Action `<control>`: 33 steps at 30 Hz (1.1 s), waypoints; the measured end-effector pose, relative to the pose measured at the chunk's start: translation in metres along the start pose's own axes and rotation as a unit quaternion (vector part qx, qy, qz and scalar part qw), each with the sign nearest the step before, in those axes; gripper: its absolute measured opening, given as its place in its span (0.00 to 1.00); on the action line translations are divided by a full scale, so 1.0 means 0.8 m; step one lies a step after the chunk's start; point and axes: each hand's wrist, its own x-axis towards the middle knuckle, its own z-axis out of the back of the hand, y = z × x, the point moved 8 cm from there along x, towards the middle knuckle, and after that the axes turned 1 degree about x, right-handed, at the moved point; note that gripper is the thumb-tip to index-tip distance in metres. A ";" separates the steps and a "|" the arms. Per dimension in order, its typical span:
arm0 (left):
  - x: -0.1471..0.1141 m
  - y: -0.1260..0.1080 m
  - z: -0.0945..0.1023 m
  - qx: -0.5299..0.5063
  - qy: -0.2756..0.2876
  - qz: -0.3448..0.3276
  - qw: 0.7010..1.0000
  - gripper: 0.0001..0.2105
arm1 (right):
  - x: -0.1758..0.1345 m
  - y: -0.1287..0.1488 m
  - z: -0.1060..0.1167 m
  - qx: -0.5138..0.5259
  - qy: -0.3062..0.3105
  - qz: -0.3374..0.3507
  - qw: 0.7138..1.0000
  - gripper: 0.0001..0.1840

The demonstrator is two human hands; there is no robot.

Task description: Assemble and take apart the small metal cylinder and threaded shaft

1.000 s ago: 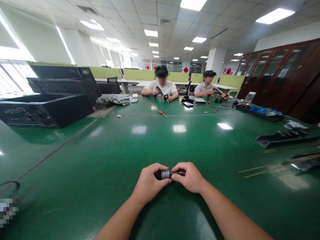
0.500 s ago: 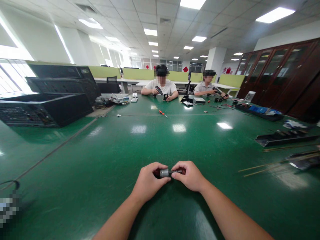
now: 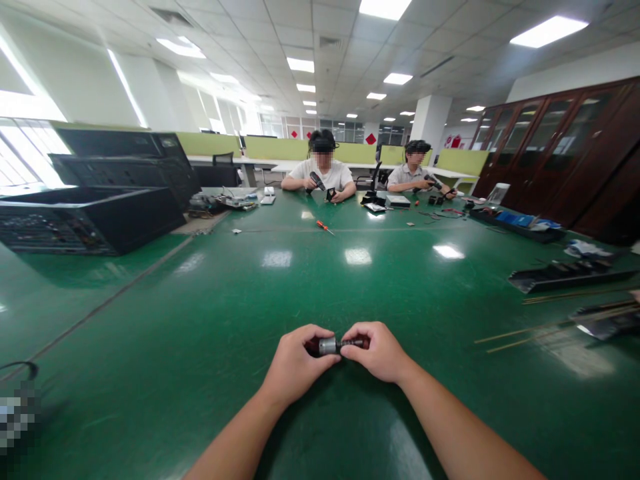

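Near the front middle of the green table, a small silver cylinder with a dark ridged shaft (image 3: 328,346) lies crosswise between my hands, looking like a small motor. My left hand (image 3: 297,360) is closed on its silver end, thumb below and fingers above. The fingers of my right hand (image 3: 375,350) pinch the ridged shaft on the other side. Part of the piece is hidden inside both hands. Both forearms reach in from the bottom edge.
An orange screwdriver (image 3: 325,227) lies farther up the table (image 3: 225,300). Black computer cases (image 3: 135,220) stand at left. Thin brass-coloured rods (image 3: 520,337) and a black metal part (image 3: 570,273) are at right. Two people (image 3: 323,175) sit opposite, holding power drills.
Almost nothing differs. The view has shifted very slightly, and both hands keep the same hold on the cylinder and its shaft.
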 end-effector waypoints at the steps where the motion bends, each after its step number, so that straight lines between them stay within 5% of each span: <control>1: 0.000 0.000 0.000 -0.001 0.000 0.000 1.000 0.12 | 0.000 0.000 0.000 0.000 0.001 0.000 1.000 0.06; 33: -0.002 -0.004 0.008 0.006 -0.034 -0.025 0.999 0.12 | 0.005 -0.008 0.003 0.035 0.003 -0.023 0.999 0.06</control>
